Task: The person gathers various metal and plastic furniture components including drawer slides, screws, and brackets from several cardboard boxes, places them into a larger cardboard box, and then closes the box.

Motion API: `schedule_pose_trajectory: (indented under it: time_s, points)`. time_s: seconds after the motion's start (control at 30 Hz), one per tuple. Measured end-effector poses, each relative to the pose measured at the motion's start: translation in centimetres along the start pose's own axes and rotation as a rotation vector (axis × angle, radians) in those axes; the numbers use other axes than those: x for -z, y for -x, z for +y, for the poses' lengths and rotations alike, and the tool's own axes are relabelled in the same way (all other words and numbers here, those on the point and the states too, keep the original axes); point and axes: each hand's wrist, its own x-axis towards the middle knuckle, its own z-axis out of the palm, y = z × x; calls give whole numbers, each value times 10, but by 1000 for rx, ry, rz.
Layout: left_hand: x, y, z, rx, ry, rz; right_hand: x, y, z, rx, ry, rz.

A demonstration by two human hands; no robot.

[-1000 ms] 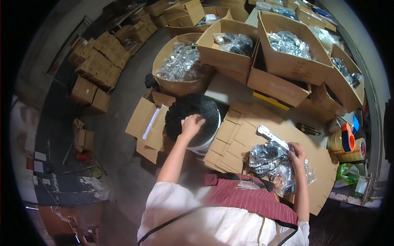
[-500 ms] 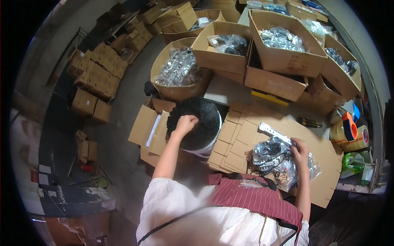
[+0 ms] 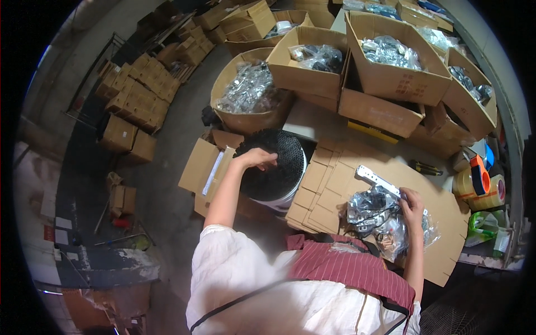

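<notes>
Clear bags of small dark parts [image 3: 385, 220] lie on the flattened cardboard [image 3: 357, 184] before us, our right hand [image 3: 412, 202] pressing on them, fingers curled. Our left hand [image 3: 258, 158] dips loosely into the black tub [image 3: 279, 167], apparently picking; next calls for a firm pinch.

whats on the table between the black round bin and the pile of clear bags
In the head view, flattened cardboard pieces lie on the tabletop between the black round bin under the left hand and the clear bags under the right hand.
</notes>
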Motion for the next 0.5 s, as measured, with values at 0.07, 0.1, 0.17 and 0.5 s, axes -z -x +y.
schedule_pose_trajectory:
  time_s: [0.07, 0.1, 0.17, 0.5]
  points:
    - [1, -2, 1, 13, -3, -21, 0, 1, 2, -16, -2, -2]
    - [2, -3, 0, -10, -40, -47, -1, 1, 3, -7, 0, 2]
    - [4, -4, -2, -32, -79, -73, -1, 0, 5, 3, 0, 7]
    - [-7, 6, -1, -133, -114, 96, -3, 2, 7, 1, 5, 18]
